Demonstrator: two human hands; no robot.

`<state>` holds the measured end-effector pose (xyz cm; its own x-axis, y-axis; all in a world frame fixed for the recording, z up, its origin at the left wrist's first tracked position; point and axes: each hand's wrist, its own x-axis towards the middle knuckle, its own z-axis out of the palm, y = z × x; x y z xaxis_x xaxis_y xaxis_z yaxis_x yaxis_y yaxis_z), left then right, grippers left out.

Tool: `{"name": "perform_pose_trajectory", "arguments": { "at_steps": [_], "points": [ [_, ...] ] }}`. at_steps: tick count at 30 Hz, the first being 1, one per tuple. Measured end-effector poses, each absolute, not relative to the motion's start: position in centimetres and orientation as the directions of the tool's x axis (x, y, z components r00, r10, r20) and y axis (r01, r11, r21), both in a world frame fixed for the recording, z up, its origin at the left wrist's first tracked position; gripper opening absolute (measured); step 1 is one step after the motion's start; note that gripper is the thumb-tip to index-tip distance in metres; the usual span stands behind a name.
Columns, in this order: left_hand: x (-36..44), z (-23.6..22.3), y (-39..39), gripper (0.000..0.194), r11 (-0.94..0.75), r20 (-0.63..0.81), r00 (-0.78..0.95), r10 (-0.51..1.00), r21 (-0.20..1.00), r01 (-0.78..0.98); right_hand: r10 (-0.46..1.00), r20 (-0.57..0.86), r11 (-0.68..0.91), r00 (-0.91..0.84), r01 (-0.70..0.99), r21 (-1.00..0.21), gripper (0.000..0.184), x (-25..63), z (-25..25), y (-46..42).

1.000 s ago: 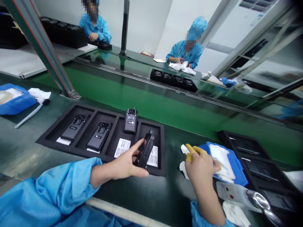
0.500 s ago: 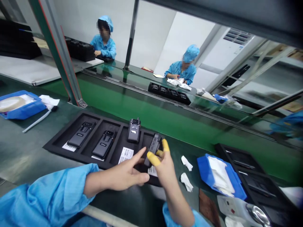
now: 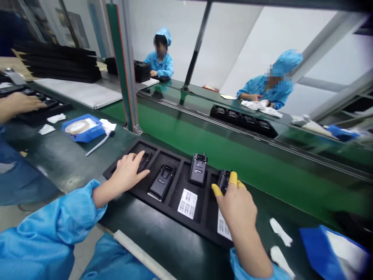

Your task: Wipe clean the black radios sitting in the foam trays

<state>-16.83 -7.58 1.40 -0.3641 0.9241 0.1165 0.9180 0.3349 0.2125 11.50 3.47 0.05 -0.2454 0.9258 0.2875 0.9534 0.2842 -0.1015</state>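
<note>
My right hand [image 3: 239, 206], yellow finger cots on its tips, grips a black handheld radio [image 3: 223, 179] at the far end of the rightmost compartment. Over the leftmost compartment is my left hand [image 3: 126, 171], thumb apart and fingers stretched out; it covers most of the radio [image 3: 146, 158] there. A second radio [image 3: 162, 182] lies back up in the compartment beside it. Another radio [image 3: 198, 169] leans on the far rim of the third compartment, above a white barcode label sheet [image 3: 188, 203]. All are in the black foam tray [image 3: 175, 155].
White crumpled wipes [image 3: 280, 232] and a blue bin [image 3: 314, 243] are at right. Another blue bin [image 3: 84, 136], with a tape roll, and a white-handled brush [image 3: 97, 147] are at left. A co-worker's hand [image 3: 26, 104] is over another tray. Two people sit across the glass partition.
My right hand has taken the radio over from my left and carried it to the rightmost compartment. My left hand has let go and moved left to the first radio. The view has turned left.
</note>
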Motion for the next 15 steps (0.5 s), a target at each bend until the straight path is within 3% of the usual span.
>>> {"name": "perform_pose_trajectory", "arguments": {
  "at_steps": [2, 5, 10, 15],
  "points": [
    [-17.7, 1.0, -7.9, 0.075, 0.406, 0.024, -0.411, 0.911, 0.115, 0.907, 0.816, 0.400, 0.491, -0.416, 0.865, -0.103, 0.049, 9.9, -0.4, 2.0],
    [-18.4, 0.8, -7.7, 0.086, 0.403, -0.057, -0.399, 0.915, 0.179, 0.898, 0.719, 0.358, 0.667, -0.596, 0.736, -0.114, 0.044, 6.0, -1.4, -0.8],
    [-19.8, 1.5, -7.1, 0.089, 0.380, -0.087, -0.372, 0.924, 0.320, 0.868, 0.746, 0.164, 0.661, -0.646, 0.747, -0.065, 0.054, 1.3, -2.1, -3.2],
    [-21.1, 1.8, -7.0, 0.082, 0.366, -0.075, -0.383, 0.921, 0.509, 0.779, 0.795, 0.020, 0.603, -0.606, 0.787, -0.133, 0.061, 0.6, -1.4, -2.7]
  ]
}}
